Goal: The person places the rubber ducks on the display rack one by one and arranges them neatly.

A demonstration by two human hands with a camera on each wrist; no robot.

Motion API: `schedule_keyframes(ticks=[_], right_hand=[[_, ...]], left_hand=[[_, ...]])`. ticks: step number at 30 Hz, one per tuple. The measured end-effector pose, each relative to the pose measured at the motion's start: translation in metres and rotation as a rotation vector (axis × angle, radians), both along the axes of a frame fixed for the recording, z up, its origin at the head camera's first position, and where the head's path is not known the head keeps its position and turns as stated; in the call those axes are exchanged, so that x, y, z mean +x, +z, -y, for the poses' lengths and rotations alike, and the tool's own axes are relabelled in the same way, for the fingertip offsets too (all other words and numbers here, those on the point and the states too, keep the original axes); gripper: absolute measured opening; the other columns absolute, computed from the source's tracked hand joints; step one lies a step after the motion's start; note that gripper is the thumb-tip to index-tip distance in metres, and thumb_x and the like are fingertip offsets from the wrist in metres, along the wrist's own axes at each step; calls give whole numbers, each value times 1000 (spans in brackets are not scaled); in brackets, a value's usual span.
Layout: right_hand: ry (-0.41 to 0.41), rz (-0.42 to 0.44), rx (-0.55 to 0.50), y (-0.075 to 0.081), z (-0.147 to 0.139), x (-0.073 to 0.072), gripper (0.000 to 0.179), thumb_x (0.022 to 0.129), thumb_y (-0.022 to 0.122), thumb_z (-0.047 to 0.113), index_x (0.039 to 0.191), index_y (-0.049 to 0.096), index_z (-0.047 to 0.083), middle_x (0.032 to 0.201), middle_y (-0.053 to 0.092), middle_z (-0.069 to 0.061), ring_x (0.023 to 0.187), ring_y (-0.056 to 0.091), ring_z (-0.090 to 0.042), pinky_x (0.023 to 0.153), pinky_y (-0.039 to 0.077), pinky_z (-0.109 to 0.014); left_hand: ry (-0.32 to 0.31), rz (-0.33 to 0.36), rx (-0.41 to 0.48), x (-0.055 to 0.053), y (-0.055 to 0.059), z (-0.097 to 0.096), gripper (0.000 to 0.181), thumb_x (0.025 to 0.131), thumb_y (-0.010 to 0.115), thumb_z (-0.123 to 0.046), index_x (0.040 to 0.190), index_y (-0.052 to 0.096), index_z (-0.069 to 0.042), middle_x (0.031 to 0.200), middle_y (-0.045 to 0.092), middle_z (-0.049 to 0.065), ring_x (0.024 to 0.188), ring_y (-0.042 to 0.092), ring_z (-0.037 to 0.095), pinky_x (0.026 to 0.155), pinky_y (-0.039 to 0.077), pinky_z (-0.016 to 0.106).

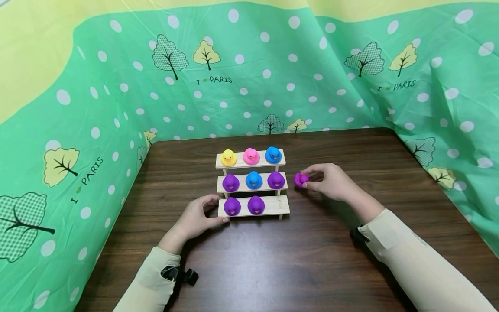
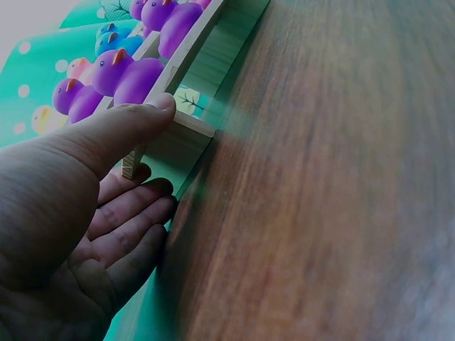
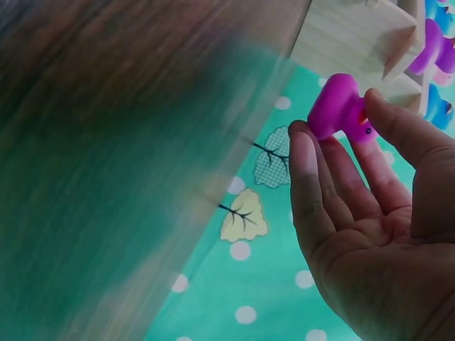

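A three-tier wooden stand [image 1: 281, 208] carries several rubber ducks in rows. My left hand [image 1: 197, 218] holds the stand by the left end of its lowest step, with the thumb [image 2: 160, 106] against the front corner and the fingers round behind. Two purple ducks, one of them this duck [image 1: 256, 205], sit on that step, whose right end is bare wood. Off the stand's right side, my right hand [image 1: 329, 181] pinches a magenta-purple rubber duck [image 3: 334, 106] between thumb and fingertips. It is tipped on its side in the right wrist view.
The middle step bears a blue duck [image 1: 254, 180] between two purple ones. On the top step are a yellow duck [image 1: 228, 158], a pink duck [image 1: 251, 156] and a blue duck [image 1: 273, 155]. A green dotted cloth [image 1: 218, 104] hangs around the dark wooden table [image 1: 273, 264].
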State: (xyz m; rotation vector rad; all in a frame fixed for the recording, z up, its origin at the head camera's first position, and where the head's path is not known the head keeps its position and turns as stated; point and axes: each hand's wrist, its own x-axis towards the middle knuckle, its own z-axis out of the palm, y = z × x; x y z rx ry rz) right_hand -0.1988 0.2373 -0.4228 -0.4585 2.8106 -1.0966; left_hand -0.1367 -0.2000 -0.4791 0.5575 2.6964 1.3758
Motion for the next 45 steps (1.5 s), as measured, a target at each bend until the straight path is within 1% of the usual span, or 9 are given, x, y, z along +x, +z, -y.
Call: schedule_keyframes(ticks=[6,10,12,18,22,27,33,40,45], right_hand=[[-5,-1,-21,5,1,6,30,91,85,21,119,77,16,111,75,-5,96,72,-22,80,61,-39],[-4,1,-39,9,3,11,30,92,84,21,120,76,15,111,75,-6,96,72,-23,81,62,-40],[-3,1,-52,10,4,15,31,92,84,22,121,76,16,112,75,-6,97,72,-23,80,62,-37],[-4,5,-86,16,7,27,30,92,84,25,119,76,16,110,75,-5,98,71,-23,78,62,-32],[5,-4,-105,18,12,36,29,91,85,22,118,77,15,108,75,-3,97,71,-22,78,62,-32],[23,-12,-115,17,19,46,29,90,86,20,118,77,17,108,75,0,99,71,-22,80,62,-32],[19,-24,-135,15,27,55,28,89,87,19,115,78,18,108,75,4,97,71,-17,79,62,-33],[25,-23,-153,8,33,61,27,89,87,20,114,78,19,107,76,5,96,72,-15,82,62,-36],[17,-27,-154,7,35,63,26,89,87,20,114,78,19,107,75,6,98,72,-16,82,62,-36]], left_hand=[[-2,-7,-2,0,-1,0,55,78,96,-27,122,70,-8,122,73,5,118,69,24,106,53,44],[-2,-9,-3,-1,-1,0,55,78,96,-27,122,70,-8,121,73,4,118,69,24,106,53,44],[-2,-6,-3,-1,-1,0,55,78,96,-27,122,70,-8,122,73,4,118,69,24,106,53,44],[0,-8,0,0,0,0,56,77,97,-27,122,70,-7,122,73,5,119,69,25,106,53,43],[0,-7,1,0,0,0,56,77,97,-28,122,70,-7,121,73,5,119,69,25,106,53,43],[0,-1,1,0,0,0,57,77,97,-28,122,70,-6,122,73,6,119,69,25,106,53,44],[-4,-6,-3,-1,0,0,56,78,96,-29,123,70,-7,122,73,5,119,69,25,106,53,44],[-4,-5,-5,-1,-1,1,56,78,96,-28,123,70,-7,123,73,5,119,69,24,106,53,44],[-4,-1,-2,-1,-1,1,56,78,96,-28,123,70,-7,123,73,5,119,68,24,107,53,44]])
